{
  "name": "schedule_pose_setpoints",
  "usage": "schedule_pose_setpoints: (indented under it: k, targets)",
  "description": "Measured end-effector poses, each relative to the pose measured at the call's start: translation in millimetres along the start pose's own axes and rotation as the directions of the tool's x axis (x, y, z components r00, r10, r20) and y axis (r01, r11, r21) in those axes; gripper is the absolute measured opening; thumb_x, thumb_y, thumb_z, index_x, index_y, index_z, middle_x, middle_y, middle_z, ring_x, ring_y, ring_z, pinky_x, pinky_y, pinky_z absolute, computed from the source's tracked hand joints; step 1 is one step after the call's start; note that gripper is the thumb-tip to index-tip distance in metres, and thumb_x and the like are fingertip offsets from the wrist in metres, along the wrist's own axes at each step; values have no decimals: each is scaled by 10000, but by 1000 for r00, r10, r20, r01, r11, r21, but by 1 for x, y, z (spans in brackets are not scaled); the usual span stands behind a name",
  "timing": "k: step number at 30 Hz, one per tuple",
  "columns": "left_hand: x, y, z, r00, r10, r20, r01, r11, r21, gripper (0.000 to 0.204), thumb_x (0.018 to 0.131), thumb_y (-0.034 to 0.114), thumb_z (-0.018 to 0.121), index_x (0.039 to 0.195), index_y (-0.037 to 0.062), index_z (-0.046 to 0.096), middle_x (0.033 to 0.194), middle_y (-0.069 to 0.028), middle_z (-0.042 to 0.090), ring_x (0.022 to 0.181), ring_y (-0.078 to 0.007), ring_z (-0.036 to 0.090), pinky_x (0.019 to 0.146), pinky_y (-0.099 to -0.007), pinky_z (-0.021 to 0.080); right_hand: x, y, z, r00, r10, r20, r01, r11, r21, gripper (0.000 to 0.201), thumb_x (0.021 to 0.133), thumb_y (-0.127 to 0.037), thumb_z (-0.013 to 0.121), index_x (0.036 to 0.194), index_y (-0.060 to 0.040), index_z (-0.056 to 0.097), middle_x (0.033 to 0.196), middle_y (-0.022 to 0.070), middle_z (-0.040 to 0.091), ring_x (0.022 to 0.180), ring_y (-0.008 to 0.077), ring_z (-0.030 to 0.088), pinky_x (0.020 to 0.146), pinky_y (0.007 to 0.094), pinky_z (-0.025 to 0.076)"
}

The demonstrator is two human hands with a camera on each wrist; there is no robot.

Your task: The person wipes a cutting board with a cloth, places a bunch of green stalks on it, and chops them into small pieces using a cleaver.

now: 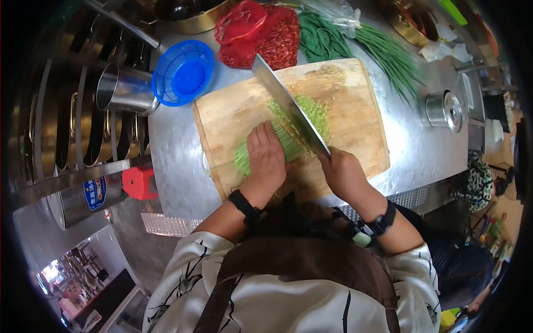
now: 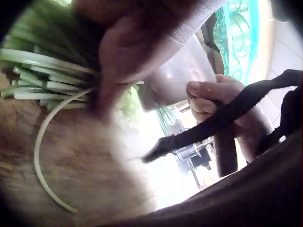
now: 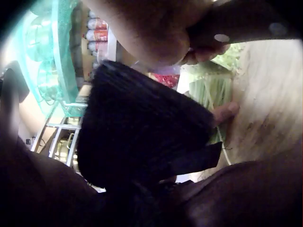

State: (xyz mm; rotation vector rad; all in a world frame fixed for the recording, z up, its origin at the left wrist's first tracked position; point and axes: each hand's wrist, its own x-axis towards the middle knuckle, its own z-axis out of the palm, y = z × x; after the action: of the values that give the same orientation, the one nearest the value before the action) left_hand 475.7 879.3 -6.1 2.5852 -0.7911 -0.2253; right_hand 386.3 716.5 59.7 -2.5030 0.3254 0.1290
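Observation:
My left hand (image 1: 266, 155) lies over a bundle of thin green stalks (image 1: 241, 158) on the wooden cutting board (image 1: 355, 133), its fingers across the top and thumb against the near side. In the left wrist view, one loose pale stalk (image 2: 39, 161) curves away over the wood. My right hand (image 1: 345, 173) grips the handle of a wide cleaver (image 1: 288, 102). Its blade stands on edge at the cut end of the bundle, just right of the left fingers. Finely chopped green bits (image 1: 313, 114) are heaped along the blade's right side.
Behind the board are a blue plastic basket (image 1: 161, 91), a red mesh bag of dried chillies (image 1: 266, 41), a green cloth (image 1: 325, 39) and long green scallions (image 1: 388, 58). A lidded steel pot (image 1: 444, 111) stands at right; a steel cylinder (image 1: 125, 91) is at left.

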Motion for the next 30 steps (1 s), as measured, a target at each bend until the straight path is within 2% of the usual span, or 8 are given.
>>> schedule_pose_setpoints:
  k: [6,15,18,23,25,27,28,30]
  targets:
    - [-1,-3,8,999,12,-31,-12,1000,-1,1137,536,272,905,1396,-131,279,1361,-285,380,1269,-437,371,1089,-495,305,-46,-14,-42,989,80,123,-75,996,-43,163,920,-130,582,848,17,578,702,240,625,663,431,622,615,496,506]
    - [1,-7,16,995,50,-80,-45,996,73,1129,532,274,903,1400,-108,291,1357,-265,389,1277,-434,363,1089,-494,302,-51,-20,-46,972,110,207,-103,994,-45,154,922,-119,577,860,22,577,712,241,627,687,435,628,634,498,508]
    - [0,-5,11,998,32,-48,-31,999,19,1119,539,274,900,1399,-106,295,1352,-262,390,1274,-429,363,1082,-493,305,-47,-21,-47,963,129,236,-121,992,-48,150,918,-114,579,858,24,574,704,244,623,684,439,626,631,503,506]
    - [2,-11,18,997,61,-40,-57,993,103,1086,570,297,885,1387,-122,306,1347,-257,393,1263,-423,369,1077,-489,312,-26,-11,-23,948,146,283,-134,989,-60,144,910,-111,574,854,21,570,680,248,616,675,441,628,619,499,508]
    - [3,-10,20,996,77,-48,-68,985,159,1074,580,305,878,1383,-127,310,1345,-256,395,1260,-420,372,1076,-486,315,-5,-8,-2,964,135,229,-137,990,-7,203,925,-153,571,847,33,592,704,278,607,700,473,601,652,513,493]
    - [4,-7,16,992,81,-94,-71,993,97,712,741,135,697,1313,-155,389,1264,-274,447,1210,-416,418,1078,-486,309,11,-11,11,971,120,207,-121,993,-7,214,927,-161,567,846,34,596,701,279,606,701,473,601,655,516,490]
    - [5,-8,15,991,86,-103,-75,992,104,712,741,135,697,1313,-155,389,1264,-274,447,1210,-416,418,1078,-486,309,15,-11,14,977,98,188,-99,995,-9,224,929,-169,562,845,35,599,698,280,604,703,472,602,658,519,488]
    - [3,-10,15,997,67,-41,-61,990,126,1095,594,352,885,1386,-131,305,1333,-258,408,1258,-415,380,1085,-479,310,14,-5,18,987,60,150,-63,998,19,222,929,-165,565,846,38,601,699,281,604,702,471,603,651,516,487]
